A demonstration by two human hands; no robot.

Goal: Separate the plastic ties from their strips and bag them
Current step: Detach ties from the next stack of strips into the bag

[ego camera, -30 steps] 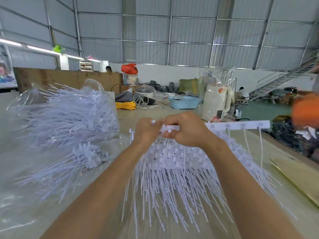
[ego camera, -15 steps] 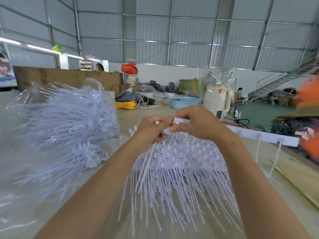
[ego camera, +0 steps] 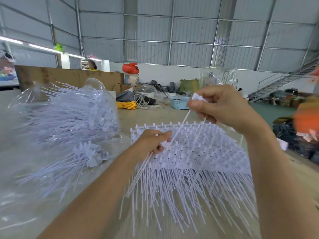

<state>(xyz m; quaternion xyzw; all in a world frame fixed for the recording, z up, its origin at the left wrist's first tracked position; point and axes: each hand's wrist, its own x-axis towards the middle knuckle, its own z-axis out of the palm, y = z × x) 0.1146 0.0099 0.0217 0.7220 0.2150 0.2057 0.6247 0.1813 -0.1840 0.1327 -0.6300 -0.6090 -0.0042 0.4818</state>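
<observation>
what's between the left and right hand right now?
In the head view, thin white ties run taut from the raised right hand down to the left hand, crossing above the stack of tie strips on the table.

Warehouse/light-assembly shed: corrugated metal walls on steel framing, steel staircase at right, long bench with bulk white plastic ties, a clear bag stuffed with more, yellow cord coil, blue basket.
</observation>
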